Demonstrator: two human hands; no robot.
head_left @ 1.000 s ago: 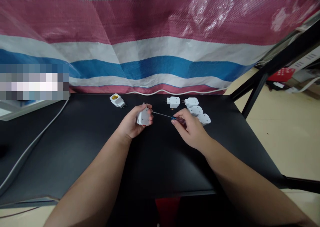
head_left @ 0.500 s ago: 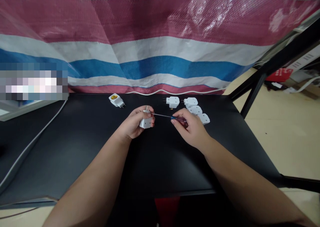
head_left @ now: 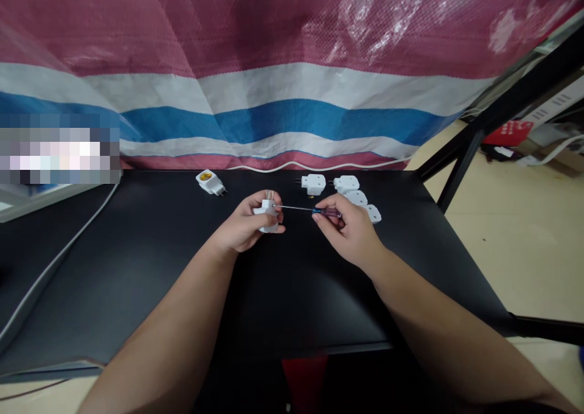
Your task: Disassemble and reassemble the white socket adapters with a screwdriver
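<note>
My left hand (head_left: 241, 225) is closed around a white plug adapter (head_left: 268, 208), its two metal prongs pointing up and away. In my right hand (head_left: 344, 228) is a screwdriver (head_left: 294, 207) with a thin metal shaft and a dark, partly see-through handle. The shaft lies level, and its tip meets the adapter's side just below the prongs. Whether the tip sits in a screw is too small to tell. Just beyond my right hand lie several more white plug adapters (head_left: 347, 184), the nearest partly hidden by the fingers.
Another white plug adapter (head_left: 313, 184) lies behind the screwdriver. A white plug piece with a yellow round inset (head_left: 210, 181) is at the back left. A white cable (head_left: 283, 167) runs along the black table's (head_left: 292, 292) rear edge, before a striped sheet (head_left: 274, 42).
The adapter has turned slightly in my left hand, and my left thumb has shifted lower on it. The screwdriver tip stays at its side. The view has shifted a little.
</note>
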